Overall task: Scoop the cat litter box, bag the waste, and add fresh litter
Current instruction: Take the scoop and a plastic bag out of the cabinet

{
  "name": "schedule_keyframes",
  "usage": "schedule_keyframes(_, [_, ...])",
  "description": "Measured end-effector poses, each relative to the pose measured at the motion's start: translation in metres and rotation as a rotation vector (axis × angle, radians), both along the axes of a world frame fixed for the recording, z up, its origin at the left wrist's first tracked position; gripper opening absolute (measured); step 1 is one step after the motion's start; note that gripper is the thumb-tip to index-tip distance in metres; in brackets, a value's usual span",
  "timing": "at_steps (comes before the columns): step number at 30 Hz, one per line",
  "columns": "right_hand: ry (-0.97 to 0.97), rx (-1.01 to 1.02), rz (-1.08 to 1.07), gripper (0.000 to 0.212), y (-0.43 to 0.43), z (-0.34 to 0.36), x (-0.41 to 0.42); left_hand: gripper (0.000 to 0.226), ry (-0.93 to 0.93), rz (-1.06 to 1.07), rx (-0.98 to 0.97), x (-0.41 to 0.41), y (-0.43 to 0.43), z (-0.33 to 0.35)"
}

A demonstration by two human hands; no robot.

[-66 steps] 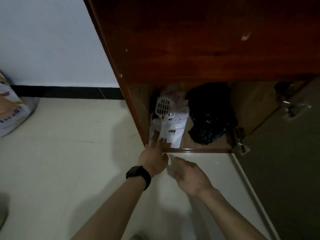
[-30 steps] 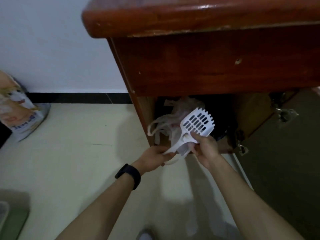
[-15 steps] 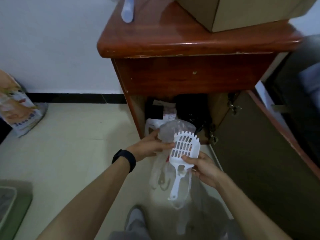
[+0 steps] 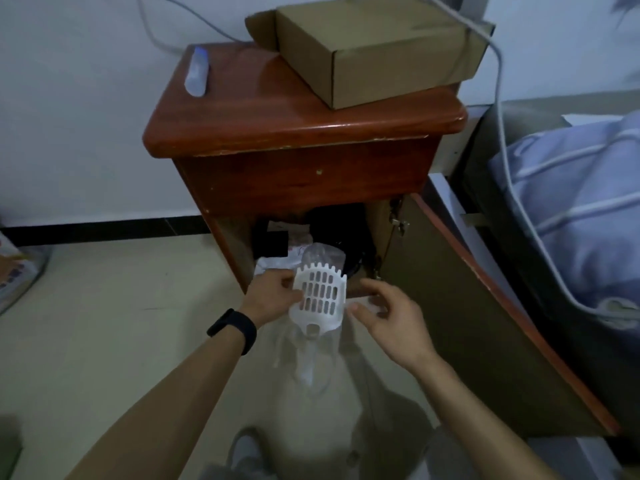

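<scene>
A white slotted litter scoop [image 4: 320,296] is held upright in front of the open cabinet, its handle pointing down. My left hand [image 4: 273,298], with a black wristband, grips the scoop's left rim. A clear plastic bag [image 4: 306,358] hangs around and below the scoop, and part of it rises behind the scoop's top. My right hand [image 4: 393,315] is just right of the scoop, thumb and fingers pinched on a translucent edge of the bag. A printed litter sack [image 4: 17,275] leans on the wall at far left.
The red-brown nightstand [image 4: 304,133] carries a cardboard box [image 4: 367,46]. Its door [image 4: 460,323] stands open to the right, against a bed with blue striped bedding [image 4: 575,220]. A black bag [image 4: 341,230] and white bags lie inside. My shoe [image 4: 246,452] is below.
The scoop and clear bag came out of the cabinet and the view pulled back and up. My right hand left the scoop's handle for the bag's edge; my left now holds the scoop.
</scene>
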State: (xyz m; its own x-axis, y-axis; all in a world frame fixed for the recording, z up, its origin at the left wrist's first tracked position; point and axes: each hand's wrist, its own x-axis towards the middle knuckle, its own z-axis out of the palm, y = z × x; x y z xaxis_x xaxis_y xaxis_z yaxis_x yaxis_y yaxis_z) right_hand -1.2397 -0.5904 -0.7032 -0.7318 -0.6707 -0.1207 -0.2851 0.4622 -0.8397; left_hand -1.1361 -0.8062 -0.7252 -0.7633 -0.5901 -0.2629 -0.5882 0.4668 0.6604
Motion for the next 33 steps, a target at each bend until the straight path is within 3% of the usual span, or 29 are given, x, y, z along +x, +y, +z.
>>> schedule_keyframes(3, [0.422, 0.134, -0.013, 0.044, 0.030, 0.026, -0.014, 0.005, -0.019, 0.016, -0.095, 0.000, -0.011, -0.002])
schedule_keyframes(5, [0.647, 0.273, -0.059, 0.050, 0.047, 0.038, -0.024, 0.016, 0.016, 0.044, -0.124, 0.003, -0.015, -0.003])
schedule_keyframes(12, [0.848, 0.580, -0.289, 0.063, 0.062, 0.066, -0.017, 0.016, 0.025, 0.125, -0.139, 0.019, -0.019, -0.012])
schedule_keyframes(14, [0.784, 0.662, -0.359, 0.066, 0.065, 0.073, -0.023, 0.015, 0.019, 0.153, -0.120, 0.024, -0.022, -0.017])
schedule_keyframes(17, [0.578, 0.759, -0.287, 0.071, 0.058, 0.067, -0.027, 0.014, 0.000, 0.187, -0.102, 0.028, -0.028, -0.028])
schedule_keyframes(19, [0.598, 0.781, -0.247, 0.079, 0.051, 0.062, -0.017, 0.024, -0.009, 0.224, -0.068, 0.030, -0.032, -0.037])
schedule_keyframes(25, [0.560, 0.646, -0.046, 0.088, 0.040, 0.061, 0.019, 0.048, 0.022, 0.334, -0.062, 0.033, -0.031, -0.053])
schedule_keyframes(28, [0.396, 0.536, 0.023, 0.088, 0.041, 0.075, 0.019, 0.046, 0.114, 0.350, -0.083, 0.043, -0.027, -0.047])
schedule_keyframes(33, [0.349, 0.335, -0.010, 0.080, 0.040, 0.075, 0.031, 0.040, 0.192, 0.387, -0.109, 0.069, -0.036, -0.029])
